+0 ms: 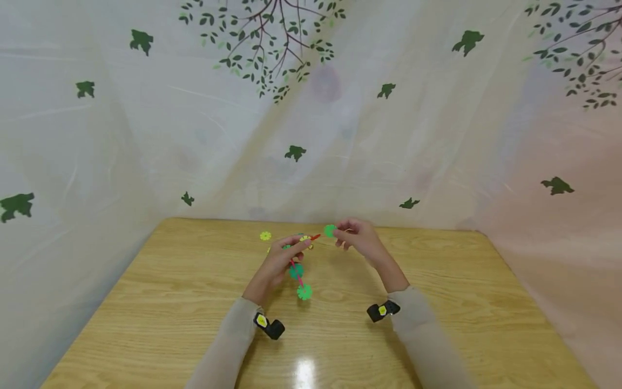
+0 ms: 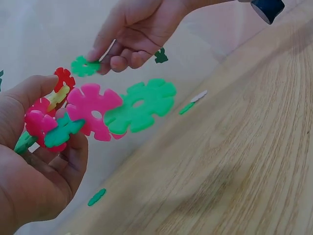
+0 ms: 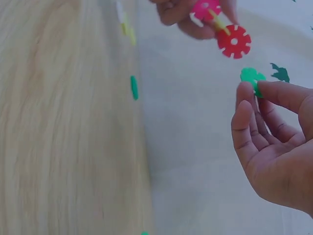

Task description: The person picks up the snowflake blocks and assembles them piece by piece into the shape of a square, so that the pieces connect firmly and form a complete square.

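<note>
My left hand (image 1: 276, 263) grips a chain of interlocking plastic flower discs above the table. In the left wrist view the chain has pink discs (image 2: 88, 104), a yellow disc (image 2: 59, 97), a red disc (image 2: 64, 77) at its far end and a green disc (image 2: 151, 100) at the near end. Part of the chain is hidden by my palm and fingers. Thumb and fingertips of my right hand (image 1: 362, 243) pinch a single green notched disc (image 3: 249, 75). This disc is held up close to the red disc, with a gap between them.
A yellow disc (image 1: 265, 236) lies on the wooden table (image 1: 194, 302) beyond my left hand. In the right wrist view, a loose green disc (image 3: 134, 87) and several yellow and white pieces lie near the table's far edge. A leaf-patterned curtain (image 1: 340, 178) hangs behind.
</note>
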### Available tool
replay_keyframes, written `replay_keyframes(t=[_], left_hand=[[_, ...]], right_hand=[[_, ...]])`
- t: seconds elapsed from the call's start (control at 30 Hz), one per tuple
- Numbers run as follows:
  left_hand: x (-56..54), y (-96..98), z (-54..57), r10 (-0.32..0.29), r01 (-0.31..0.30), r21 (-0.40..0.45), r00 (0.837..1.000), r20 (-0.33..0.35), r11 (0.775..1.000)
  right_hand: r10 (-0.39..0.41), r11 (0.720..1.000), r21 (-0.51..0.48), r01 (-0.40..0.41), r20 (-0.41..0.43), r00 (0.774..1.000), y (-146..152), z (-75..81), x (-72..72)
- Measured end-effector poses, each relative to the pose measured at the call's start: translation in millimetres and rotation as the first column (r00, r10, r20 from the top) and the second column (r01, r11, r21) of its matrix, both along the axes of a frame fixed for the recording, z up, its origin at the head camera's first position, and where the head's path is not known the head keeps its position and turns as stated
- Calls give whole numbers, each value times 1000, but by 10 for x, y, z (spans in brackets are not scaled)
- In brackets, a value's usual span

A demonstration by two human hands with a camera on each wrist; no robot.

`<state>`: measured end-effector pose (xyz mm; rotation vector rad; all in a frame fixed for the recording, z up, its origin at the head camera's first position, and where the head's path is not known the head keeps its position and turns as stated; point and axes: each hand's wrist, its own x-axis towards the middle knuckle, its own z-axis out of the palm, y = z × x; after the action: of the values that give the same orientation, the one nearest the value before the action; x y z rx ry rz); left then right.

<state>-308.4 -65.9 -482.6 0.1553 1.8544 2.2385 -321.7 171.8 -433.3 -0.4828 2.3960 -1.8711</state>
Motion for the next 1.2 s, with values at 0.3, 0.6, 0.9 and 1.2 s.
replay_keyframes(t=[0.3, 0.6, 0.9, 1.2], left_hand=[[-18, -2, -18, 46, -47, 32, 999, 26, 998], [-79, 35, 35, 82, -82, -104, 997, -3, 991], [-133, 93, 47, 87, -90, -109, 996, -32, 990], [-89, 103, 46, 96, -100, -57, 993, -69, 993]], right_hand=[[20, 998, -58, -21, -21, 1000, -165, -51, -43], [-16, 994, -106, 12, -33, 999, -199, -89, -74], [-100, 973, -218, 75, -107, 989, -253, -177, -77], [-113, 962, -262, 73, -143, 983, -302, -216, -68]])
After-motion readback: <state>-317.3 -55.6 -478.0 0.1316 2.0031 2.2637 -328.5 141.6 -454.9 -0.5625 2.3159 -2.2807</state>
